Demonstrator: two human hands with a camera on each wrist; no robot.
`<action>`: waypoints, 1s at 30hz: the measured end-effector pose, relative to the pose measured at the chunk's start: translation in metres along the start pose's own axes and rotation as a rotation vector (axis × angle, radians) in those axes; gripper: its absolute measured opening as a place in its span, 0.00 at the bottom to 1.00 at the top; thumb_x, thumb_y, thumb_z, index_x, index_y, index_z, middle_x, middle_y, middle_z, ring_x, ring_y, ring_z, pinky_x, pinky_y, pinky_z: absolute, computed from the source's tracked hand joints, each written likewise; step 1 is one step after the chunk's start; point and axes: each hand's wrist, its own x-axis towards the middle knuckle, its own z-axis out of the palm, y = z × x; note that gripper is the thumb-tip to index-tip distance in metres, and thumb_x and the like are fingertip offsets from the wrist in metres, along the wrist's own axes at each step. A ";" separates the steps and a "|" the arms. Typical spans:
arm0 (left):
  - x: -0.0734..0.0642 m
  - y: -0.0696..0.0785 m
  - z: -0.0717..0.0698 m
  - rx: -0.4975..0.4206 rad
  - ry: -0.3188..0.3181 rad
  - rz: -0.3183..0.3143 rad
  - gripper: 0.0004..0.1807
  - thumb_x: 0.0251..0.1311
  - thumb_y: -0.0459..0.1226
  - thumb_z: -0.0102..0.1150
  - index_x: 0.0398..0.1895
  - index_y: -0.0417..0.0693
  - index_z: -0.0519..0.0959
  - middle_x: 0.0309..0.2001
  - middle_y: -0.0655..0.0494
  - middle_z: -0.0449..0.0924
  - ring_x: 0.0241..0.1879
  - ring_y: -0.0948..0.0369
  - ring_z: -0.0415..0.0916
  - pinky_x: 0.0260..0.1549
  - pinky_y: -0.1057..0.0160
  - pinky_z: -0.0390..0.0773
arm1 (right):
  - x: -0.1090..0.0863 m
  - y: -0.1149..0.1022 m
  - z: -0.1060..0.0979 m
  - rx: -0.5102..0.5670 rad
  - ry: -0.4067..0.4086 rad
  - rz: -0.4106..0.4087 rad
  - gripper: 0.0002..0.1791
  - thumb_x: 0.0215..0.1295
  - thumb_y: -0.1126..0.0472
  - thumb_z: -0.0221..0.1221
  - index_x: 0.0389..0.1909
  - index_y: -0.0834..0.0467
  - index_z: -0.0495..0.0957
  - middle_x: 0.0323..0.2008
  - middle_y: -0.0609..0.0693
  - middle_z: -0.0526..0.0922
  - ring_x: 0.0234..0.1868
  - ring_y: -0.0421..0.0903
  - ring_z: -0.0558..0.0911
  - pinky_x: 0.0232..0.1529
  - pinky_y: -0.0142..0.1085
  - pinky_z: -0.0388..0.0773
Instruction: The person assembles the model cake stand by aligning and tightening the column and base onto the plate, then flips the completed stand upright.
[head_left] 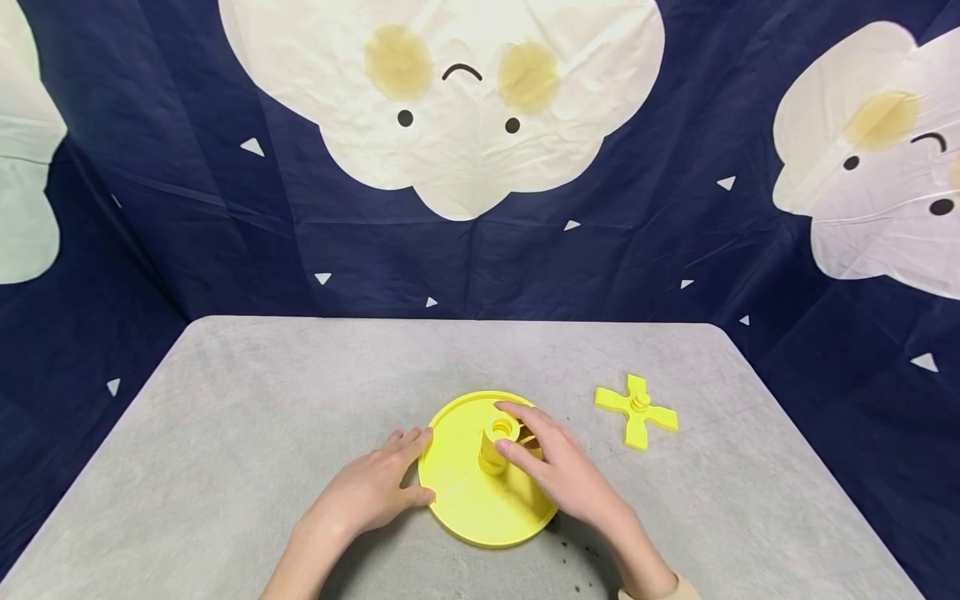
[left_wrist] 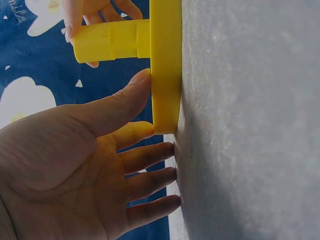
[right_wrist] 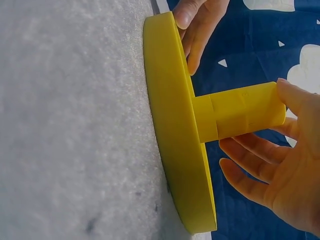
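Note:
A yellow round base (head_left: 465,500) with a raised rim lies flat on the table. A yellow hollow post (head_left: 492,457) stands upright near its middle, with seams across its side in the right wrist view. My right hand (head_left: 562,462) pinches the top of the post between thumb and forefinger, while its other fingers hang loosely beside the post. Against the left rim rests my left hand (head_left: 378,483), its thumb and forefinger touching the edge and its fingers fairly straight. In the left wrist view, the other left fingertips (left_wrist: 172,202) reach down to the tabletop.
A yellow cross-shaped piece (head_left: 636,410) with a short stud at its centre lies to the right of the base. Small dark specks dot the grey table (head_left: 300,375) near the right forearm. A dark blue cloth (head_left: 225,250) with clouds hangs behind and at both sides.

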 end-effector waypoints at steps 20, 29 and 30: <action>0.000 0.000 0.000 0.006 -0.006 -0.007 0.42 0.53 0.51 0.65 0.71 0.52 0.61 0.71 0.52 0.60 0.72 0.48 0.54 0.68 0.42 0.60 | -0.001 -0.001 -0.001 0.005 0.036 -0.028 0.22 0.64 0.37 0.50 0.59 0.32 0.68 0.56 0.32 0.74 0.50 0.34 0.77 0.54 0.42 0.79; 0.000 0.001 0.000 0.006 -0.004 -0.005 0.42 0.52 0.51 0.65 0.71 0.52 0.61 0.71 0.51 0.60 0.72 0.47 0.54 0.67 0.41 0.60 | -0.001 -0.001 -0.001 -0.003 0.019 -0.020 0.23 0.64 0.35 0.50 0.61 0.27 0.64 0.60 0.36 0.74 0.52 0.35 0.78 0.56 0.43 0.78; 0.000 0.001 0.000 0.006 -0.004 -0.005 0.42 0.52 0.51 0.65 0.71 0.52 0.61 0.71 0.51 0.60 0.72 0.47 0.54 0.67 0.41 0.60 | -0.001 -0.001 -0.001 -0.003 0.014 -0.020 0.24 0.64 0.35 0.50 0.61 0.27 0.63 0.61 0.37 0.73 0.52 0.35 0.78 0.56 0.43 0.78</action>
